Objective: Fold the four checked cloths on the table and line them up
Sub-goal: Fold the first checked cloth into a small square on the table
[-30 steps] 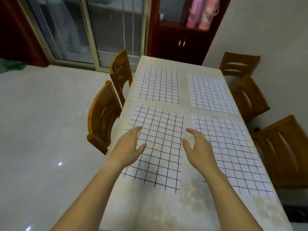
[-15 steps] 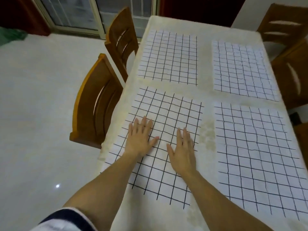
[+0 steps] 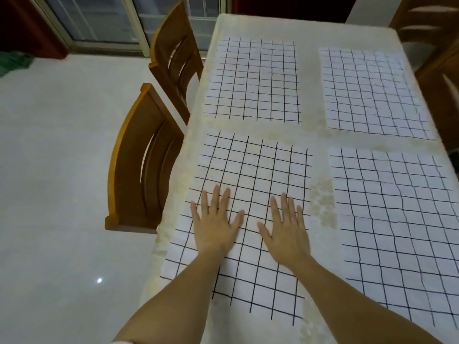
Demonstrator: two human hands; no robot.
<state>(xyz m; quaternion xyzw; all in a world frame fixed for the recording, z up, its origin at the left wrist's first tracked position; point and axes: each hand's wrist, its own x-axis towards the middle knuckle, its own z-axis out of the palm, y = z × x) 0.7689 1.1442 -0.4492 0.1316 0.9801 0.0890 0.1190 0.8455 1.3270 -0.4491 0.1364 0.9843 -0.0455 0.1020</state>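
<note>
Desk [image 3: 315, 135], long axis running near to far, with two chairs [image 3: 139, 170] tucked in along its left side. Four checked cloths lie flat and unfolded on it in a two-by-two grid, all apart from one another: far-left cloth [image 3: 253, 80], far-right cloth [image 3: 370, 90], near-right cloth [image 3: 397, 207] and near-left cloth [image 3: 253, 170]. The near-left cloth is the one in hand. Its long axis follows the desk's, tilted slightly, its near edge passing under the forearms and its far edge lying well beyond the fingertips. Left hand [image 3: 216, 224] and right hand [image 3: 288, 232] both rest palm-down on its middle, fingers straight and spread, pointing far, gripping nothing. The left hand sits nearer the cloth's left edge, the right hand nearer its right edge, so neither has the shorter reach to the far edge. The right hand is the closer one to the near-right cloth. No fold has yet been made, and a fold would probably call for a grasp at an edge or corner. Compared with one second earlier, the hands, then raised above this cloth with loosely curved fingers, now lie flat on it. Compared with half a second earlier, their placement is nearly unchanged.
</note>
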